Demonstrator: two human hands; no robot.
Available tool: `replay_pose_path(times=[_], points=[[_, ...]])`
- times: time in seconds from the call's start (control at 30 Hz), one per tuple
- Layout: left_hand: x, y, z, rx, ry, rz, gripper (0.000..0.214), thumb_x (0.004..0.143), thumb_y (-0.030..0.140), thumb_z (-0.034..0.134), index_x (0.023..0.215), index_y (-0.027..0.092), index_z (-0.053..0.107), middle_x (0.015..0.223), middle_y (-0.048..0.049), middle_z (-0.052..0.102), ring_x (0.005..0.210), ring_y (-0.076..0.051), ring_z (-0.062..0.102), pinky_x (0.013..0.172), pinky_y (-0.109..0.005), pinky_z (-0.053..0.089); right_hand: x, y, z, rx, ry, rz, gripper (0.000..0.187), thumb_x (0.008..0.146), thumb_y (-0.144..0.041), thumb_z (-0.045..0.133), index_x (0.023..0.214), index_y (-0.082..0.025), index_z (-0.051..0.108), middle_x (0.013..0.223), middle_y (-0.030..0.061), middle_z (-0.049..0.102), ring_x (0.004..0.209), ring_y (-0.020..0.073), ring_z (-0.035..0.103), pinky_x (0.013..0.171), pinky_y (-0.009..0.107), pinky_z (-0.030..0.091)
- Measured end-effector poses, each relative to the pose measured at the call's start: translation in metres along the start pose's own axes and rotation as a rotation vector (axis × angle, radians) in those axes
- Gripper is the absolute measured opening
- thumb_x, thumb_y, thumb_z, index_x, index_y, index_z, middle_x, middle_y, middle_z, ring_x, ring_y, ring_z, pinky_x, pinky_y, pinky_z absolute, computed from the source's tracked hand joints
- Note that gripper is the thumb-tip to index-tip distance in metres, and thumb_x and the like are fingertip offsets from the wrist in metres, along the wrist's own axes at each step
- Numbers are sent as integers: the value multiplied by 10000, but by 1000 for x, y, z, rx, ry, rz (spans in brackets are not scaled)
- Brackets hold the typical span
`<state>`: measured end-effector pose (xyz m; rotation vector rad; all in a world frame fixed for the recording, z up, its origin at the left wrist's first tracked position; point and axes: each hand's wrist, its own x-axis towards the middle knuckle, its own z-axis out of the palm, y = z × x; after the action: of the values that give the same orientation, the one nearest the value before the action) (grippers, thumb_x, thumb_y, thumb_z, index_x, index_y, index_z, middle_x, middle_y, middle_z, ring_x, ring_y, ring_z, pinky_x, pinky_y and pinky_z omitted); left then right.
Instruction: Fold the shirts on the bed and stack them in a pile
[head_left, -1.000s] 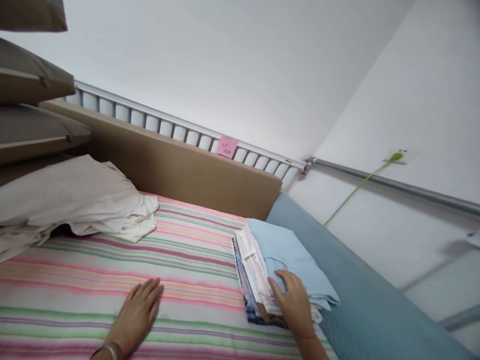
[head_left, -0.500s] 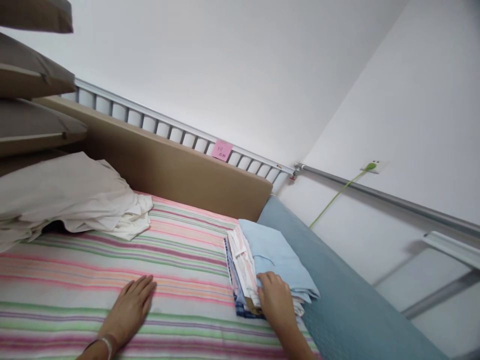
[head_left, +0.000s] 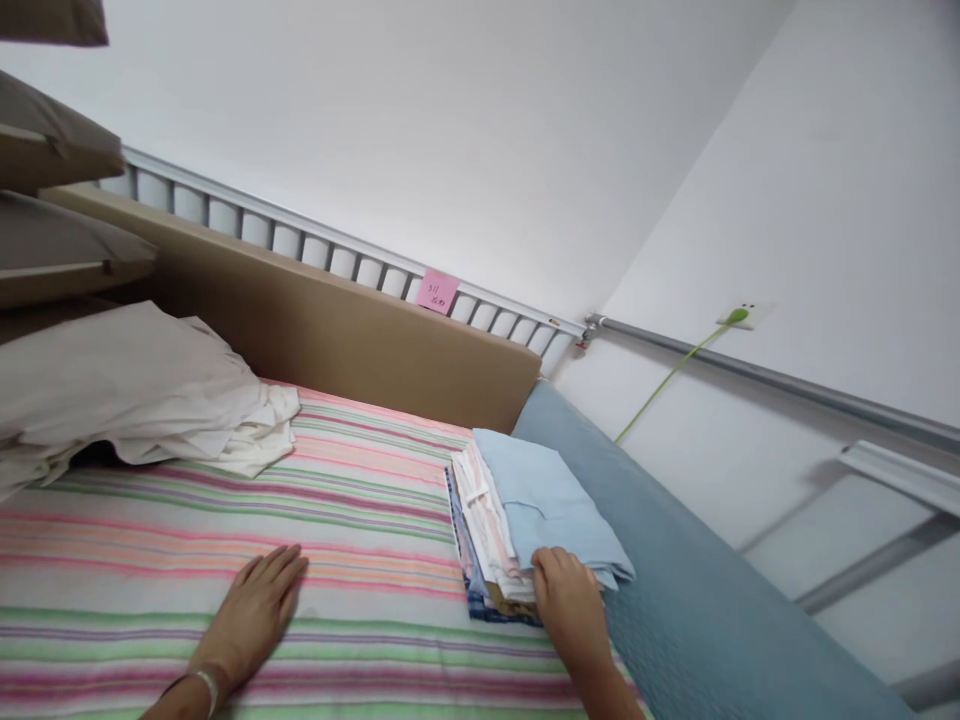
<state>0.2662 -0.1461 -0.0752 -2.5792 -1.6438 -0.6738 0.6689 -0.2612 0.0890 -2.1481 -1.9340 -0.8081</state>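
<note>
My left hand (head_left: 251,610) lies flat on the striped bedsheet (head_left: 360,670), fingers stretched out and holding nothing, with a bracelet at the wrist. At the near edge of a stack of folded clothes (head_left: 491,535), my right hand (head_left: 571,605) has its fingers curled over the hem of a light blue folded garment (head_left: 555,495) on top. Its fingertips are partly hidden. Below it in the stack show white and pink, tan and dark blue checked edges. A heap of crumpled off-white cloth (head_left: 150,390) rests to the left, apart from both hands.
A tan board (head_left: 337,330) stands along the back, before a metal rail (head_left: 300,225) bearing a pink note (head_left: 437,291). Brown padded packages (head_left: 60,240) are stacked at left. Blue padding (head_left: 675,560) borders the right side. A green cord (head_left: 667,380) hangs from a wall socket.
My right hand has shifted slightly right along the near edge of the folded stack. My left hand stays flat on the sheet. The whole view has shifted a little.
</note>
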Motion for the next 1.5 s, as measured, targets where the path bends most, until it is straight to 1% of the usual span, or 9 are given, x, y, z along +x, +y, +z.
replay_pose_path(times=[0.2, 0.33, 0.43, 0.57, 0.7, 0.87, 1.03, 1.3, 1.5], points=[[-1, -3, 0, -31, -4, -20, 370, 855, 324, 414, 1160, 269, 615, 1298, -20, 560, 1206, -232, 495, 1017, -431, 371, -8, 6, 7, 81, 65, 29, 207, 874, -186, 408, 714, -216, 538, 698, 23, 559, 719, 204, 516, 674, 324, 282], [29, 13, -8, -108, 2, -45, 378, 850, 256, 409, 1176, 238, 599, 1269, -40, 584, 1168, -223, 524, 979, -412, 420, -13, 0, 13, 410, 119, 259, 196, 850, -288, 409, 746, -216, 559, 736, 37, 597, 741, 209, 549, 698, 320, 352], [80, 60, -29, -236, 41, 72, 400, 863, 228, 394, 1232, 238, 547, 1305, -38, 552, 1192, -201, 498, 1007, -400, 405, -21, -11, 19, 751, 118, 573, 248, 799, -414, 441, 805, -214, 587, 796, 48, 650, 760, 208, 593, 697, 299, 409], [162, 154, -60, -357, 11, 272, 446, 860, 149, 364, 1277, 227, 504, 1366, -56, 490, 1249, -197, 437, 1055, -412, 356, -26, -29, 20, 990, 65, 852, 368, 748, -531, 458, 844, -217, 624, 810, 45, 693, 751, 214, 626, 669, 279, 439], [223, 233, -68, -307, -159, 352, 632, 755, -6, 352, 1344, 208, 424, 1455, -75, 362, 1337, -216, 314, 1081, -438, 307, -15, -37, 17, 971, 20, 928, 372, 729, -584, 494, 741, -237, 629, 657, 11, 673, 598, 190, 602, 539, 255, 397], [264, 286, -44, -231, -308, 391, 664, 744, -8, 380, 1378, 188, 373, 1484, -105, 296, 1349, -248, 292, 1082, -426, 302, -4, -30, 26, 839, 66, 896, 318, 779, -519, 473, 641, -246, 561, 544, -13, 605, 490, 163, 516, 468, 240, 307], [280, 298, -15, -192, -414, 396, 632, 765, -6, 379, 1376, 157, 377, 1471, -143, 309, 1328, -237, 336, 1073, -376, 320, -10, -24, 31, 1037, 192, 890, 373, 757, -553, 475, 615, -216, 544, 534, 0, 567, 514, 152, 488, 497, 235, 333], [288, 290, 4, -171, -496, 436, 647, 774, -7, 398, 1393, 170, 339, 1468, -115, 326, 1338, -212, 317, 1092, -338, 279, -23, -18, 35, 1462, 228, 974, 363, 674, -543, 589, 626, -184, 571, 496, -28, 480, 489, 127, 433, 474, 234, 351], [293, 284, 14, -227, -509, 441, 621, 781, 19, 411, 1374, 200, 374, 1445, -79, 381, 1292, -191, 396, 1080, -313, 300, -26, -18, 50, 1643, 113, 871, 350, 717, -518, 573, 614, -187, 524, 511, -33, 475, 490, 112, 429, 492, 228, 362]])
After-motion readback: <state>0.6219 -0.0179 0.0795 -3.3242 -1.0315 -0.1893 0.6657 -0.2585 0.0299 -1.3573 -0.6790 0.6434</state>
